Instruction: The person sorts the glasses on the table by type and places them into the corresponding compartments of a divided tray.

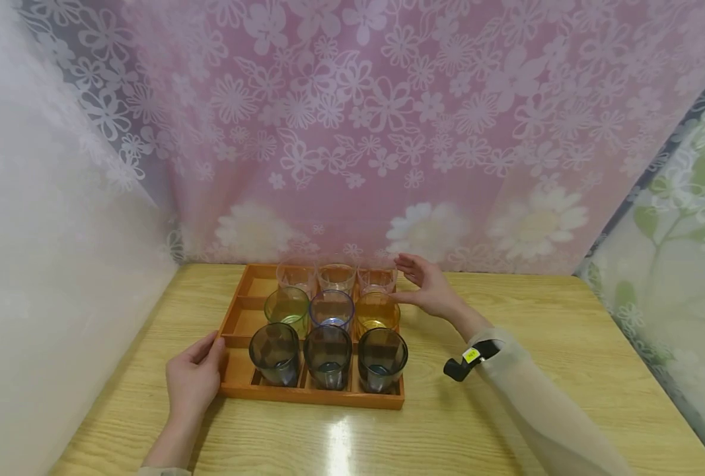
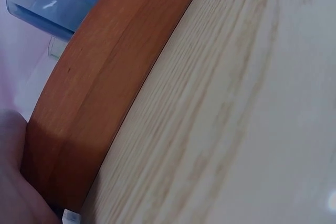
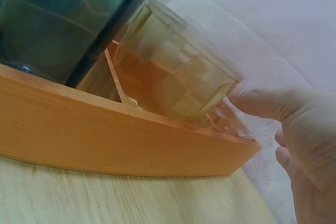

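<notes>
A wooden divided tray [image 1: 310, 395] holds several drinking glasses in three rows. My left hand [image 1: 194, 377] grips the tray's left wall near its front corner, and the left wrist view shows that hand [image 2: 21, 182] against the wood. At the far right, my right hand [image 1: 432, 291] is spread with nothing between thumb and fingers. Its thumb [image 3: 262, 103] lies right at the rim of the yellow glass [image 3: 173, 72], while the fingers reach past the clear pinkish glass [image 1: 377, 279] behind it. Dark grey glasses [image 1: 328, 357] fill the front row.
Green [image 1: 287, 309] and blue-rimmed [image 1: 332, 309] glasses share the middle row with the yellow one. More clear glasses [image 1: 336, 281] stand behind. Bare compartments [image 1: 251, 324] line the tray's left side. A flowered pink curtain [image 1: 352, 165] hangs at the back edge of the wooden table [image 1: 542, 344].
</notes>
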The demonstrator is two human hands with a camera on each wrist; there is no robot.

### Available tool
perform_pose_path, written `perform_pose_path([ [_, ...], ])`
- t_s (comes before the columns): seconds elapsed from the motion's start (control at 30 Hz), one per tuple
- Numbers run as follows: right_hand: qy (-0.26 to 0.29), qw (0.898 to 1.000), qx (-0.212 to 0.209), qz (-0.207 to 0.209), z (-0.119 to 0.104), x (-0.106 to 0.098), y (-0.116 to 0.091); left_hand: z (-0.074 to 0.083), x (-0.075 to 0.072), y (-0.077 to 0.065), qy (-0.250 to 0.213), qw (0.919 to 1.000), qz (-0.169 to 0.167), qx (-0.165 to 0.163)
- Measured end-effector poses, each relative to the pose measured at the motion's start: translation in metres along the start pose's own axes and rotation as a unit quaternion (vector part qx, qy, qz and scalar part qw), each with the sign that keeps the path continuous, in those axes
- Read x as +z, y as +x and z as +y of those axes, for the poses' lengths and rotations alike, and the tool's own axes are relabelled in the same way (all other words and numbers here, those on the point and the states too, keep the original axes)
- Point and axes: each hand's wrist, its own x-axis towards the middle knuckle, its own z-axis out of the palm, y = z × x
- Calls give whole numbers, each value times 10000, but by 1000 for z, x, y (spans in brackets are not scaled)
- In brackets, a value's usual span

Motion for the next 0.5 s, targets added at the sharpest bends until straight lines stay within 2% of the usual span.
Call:
perform_pose_path([
  [0.2, 177, 9995, -53, 256, -9, -11, -12, 1, -2, 1, 262, 9989, -302, 244],
  [0.33, 319, 9983, -222, 433, -19, -21, -24, 5, -5, 6, 338, 9965, -522, 559],
  [0.5, 457, 9971, -284, 546, -33, -30, -40, 19, -10, 17, 382, 9939, -437, 934],
])
